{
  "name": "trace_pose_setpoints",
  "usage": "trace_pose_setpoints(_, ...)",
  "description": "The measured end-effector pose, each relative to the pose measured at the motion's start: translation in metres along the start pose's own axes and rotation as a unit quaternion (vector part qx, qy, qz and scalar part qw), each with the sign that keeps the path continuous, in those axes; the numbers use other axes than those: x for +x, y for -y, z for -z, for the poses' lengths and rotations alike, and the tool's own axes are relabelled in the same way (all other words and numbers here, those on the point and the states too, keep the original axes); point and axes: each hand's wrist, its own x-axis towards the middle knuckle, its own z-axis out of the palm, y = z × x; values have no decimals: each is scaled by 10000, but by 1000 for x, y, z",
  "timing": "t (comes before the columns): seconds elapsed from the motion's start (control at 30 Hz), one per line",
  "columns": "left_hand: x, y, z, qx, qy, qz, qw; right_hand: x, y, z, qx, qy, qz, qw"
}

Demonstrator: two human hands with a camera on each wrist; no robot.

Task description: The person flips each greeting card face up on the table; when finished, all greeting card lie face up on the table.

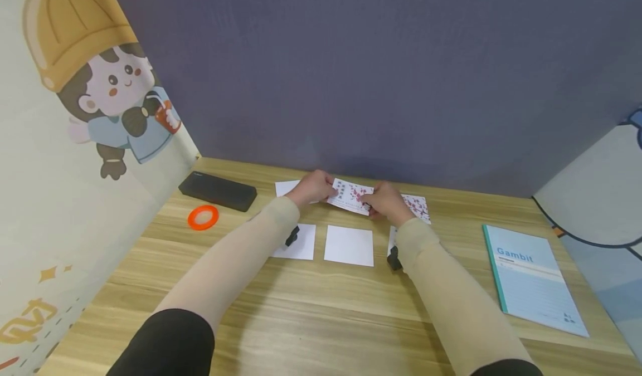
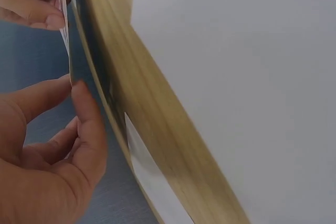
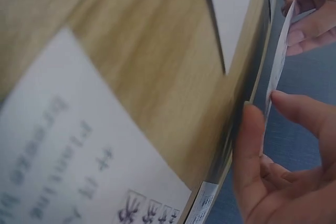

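Observation:
Both hands hold one white card [image 1: 352, 196] printed with pink blossoms and dark characters, lifted off the table near its back edge. My left hand [image 1: 315, 188] pinches the card's left end between thumb and fingers. At the opposite end, my right hand [image 1: 387, 202] pinches it the same way. In the right wrist view the card [image 3: 278, 59] appears edge-on between the two hands. A second blossom card [image 1: 417, 206] lies partly behind the right hand, and a white card [image 1: 286, 188] partly behind the left.
Nearer the front lie a blank white card [image 1: 348, 246], another white card [image 1: 303, 243] and a partly covered card with writing [image 3: 105, 145]. A black case [image 1: 218, 190] and an orange ring [image 1: 203, 218] are at left, a notebook [image 1: 534, 278] at right. A dark wall [image 1: 371, 86] rises behind.

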Motion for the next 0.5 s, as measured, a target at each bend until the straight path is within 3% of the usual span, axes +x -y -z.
trace_pose_setpoints(0.27,4,2,-5,664,50,-263,9974,2,2,-1,-1311,-92,-44,9913)
trace_pose_setpoints(0.5,11,3,-10,1341,83,-483,9897,4,2,-2,-1643,-41,-168,9863)
